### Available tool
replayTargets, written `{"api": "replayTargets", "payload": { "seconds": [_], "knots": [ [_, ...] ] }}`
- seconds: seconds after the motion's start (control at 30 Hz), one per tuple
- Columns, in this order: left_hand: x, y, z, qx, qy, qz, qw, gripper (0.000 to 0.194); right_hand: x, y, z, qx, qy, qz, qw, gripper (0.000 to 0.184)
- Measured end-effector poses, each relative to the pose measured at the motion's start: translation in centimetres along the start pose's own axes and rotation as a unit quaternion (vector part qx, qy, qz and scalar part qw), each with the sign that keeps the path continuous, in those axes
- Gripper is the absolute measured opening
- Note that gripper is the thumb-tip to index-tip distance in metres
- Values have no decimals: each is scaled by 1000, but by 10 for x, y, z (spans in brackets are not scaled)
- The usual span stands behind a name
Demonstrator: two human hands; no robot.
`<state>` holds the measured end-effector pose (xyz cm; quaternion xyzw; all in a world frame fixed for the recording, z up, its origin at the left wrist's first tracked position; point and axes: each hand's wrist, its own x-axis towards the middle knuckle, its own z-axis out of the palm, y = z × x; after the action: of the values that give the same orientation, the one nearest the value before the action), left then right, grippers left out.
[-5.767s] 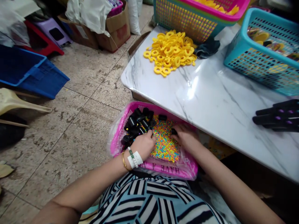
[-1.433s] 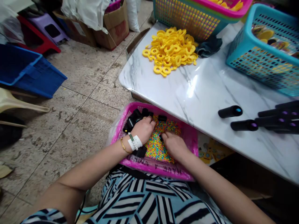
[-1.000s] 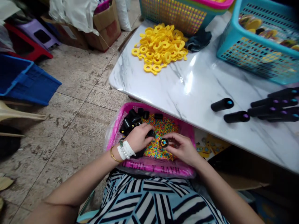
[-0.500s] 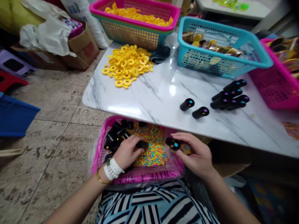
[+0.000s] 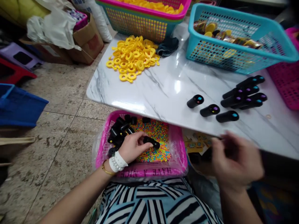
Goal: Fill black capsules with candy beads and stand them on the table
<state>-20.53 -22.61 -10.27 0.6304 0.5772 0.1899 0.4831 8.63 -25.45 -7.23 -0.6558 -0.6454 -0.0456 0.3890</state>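
My left hand (image 5: 134, 146) is closed on a small black tube (image 5: 155, 143), held just above tiny coloured balls (image 5: 161, 132) in a pink basket (image 5: 100, 155). Other black pieces (image 5: 114, 132) are heaped beside that hand, at the basket's left side. My right hand (image 5: 238, 161), smeared by motion, is off the table's front edge. Its thumb and fingers look apart, and I see nothing in them. The nearest tube to it is a black tube (image 5: 227, 116) with a blue dot at its end, standing on the table. Two more tubes (image 5: 210, 110) stand to its left.
Several black tubes cluster (image 5: 245, 93) at the table's right. Yellow ring pieces (image 5: 133, 59) lie piled on the marble-patterned table (image 5: 149, 93), beside a dark cloth (image 5: 167, 46). A turquoise basket (image 5: 233, 59) and a pink-rimmed basket (image 5: 140, 26) stand behind. A blue bin (image 5: 21, 105) is at left.
The tube from my right hand now stands on the table, beside the two others. That hand has moved right. My left hand's tube has come into clearer view above the balls.
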Motion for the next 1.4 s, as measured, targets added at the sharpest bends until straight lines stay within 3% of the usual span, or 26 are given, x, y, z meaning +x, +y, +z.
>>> {"api": "replayTargets", "payload": {
  "seconds": [0.07, 0.1, 0.13, 0.2, 0.27, 0.37, 0.5, 0.57, 0.63, 0.8, 0.97, 1.07, 1.17, 1.23, 1.27, 1.33, 1.4],
  "knots": [
    [3, -3, 2, -72, -26, -43, 996, 29, -20, -17, 17, 91, -160, -8, 983, 42],
    [5, -5, 4, -129, -52, -70, 988, 31, -27, -24, 28, 143, -244, 13, 959, 43],
    [6, -8, 6, -193, -80, -99, 973, 33, -32, -29, 38, 202, -323, 53, 923, 47],
    [8, -13, 8, -318, -126, -148, 928, 38, -36, -37, 57, 314, -417, 158, 838, 56],
    [8, -19, 9, -400, -149, -174, 887, 42, -34, -42, 67, 398, -453, 247, 758, 58],
    [5, -24, 8, -455, -175, -168, 857, 44, -25, -48, 70, 463, -490, 312, 670, 52],
    [-1, -23, 6, -455, -266, -104, 844, 49, -16, -53, 69, 534, -579, 297, 540, 68],
    [-2, -21, 6, -457, -295, -85, 835, 55, -16, -53, 71, 547, -596, 288, 512, 71],
    [-2, -21, 6, -476, -294, -83, 825, 58, -20, -52, 75, 536, -585, 297, 531, 63],
    [5, -29, 13, -549, -252, -96, 791, 50, -32, -61, 89, 485, -496, 275, 666, 49],
    [8, -33, 19, -608, -203, -144, 754, 53, -21, -72, 92, 399, -458, 104, 787, 54],
    [5, -34, 19, -585, -225, -166, 761, 53, -8, -73, 90, 345, -429, 2, 835, 46],
    [3, -37, 16, -531, -254, -169, 790, 55, 1, -66, 94, 373, -455, -63, 806, 41],
    [4, -38, 12, -461, -257, -148, 837, 57, 3, -57, 101, 378, -480, -91, 786, 39],
    [5, -39, 8, -404, -245, -130, 872, 56, 3, -52, 105, 361, -486, -104, 789, 38],
    [9, -39, -2, -256, -180, -83, 946, 48, 1, -43, 115, 267, -498, -140, 813, 37],
    [12, -36, -13, -113, -102, -34, 988, 36, -4, -41, 122, 111, -520, -186, 826, 38]
  ]
}}
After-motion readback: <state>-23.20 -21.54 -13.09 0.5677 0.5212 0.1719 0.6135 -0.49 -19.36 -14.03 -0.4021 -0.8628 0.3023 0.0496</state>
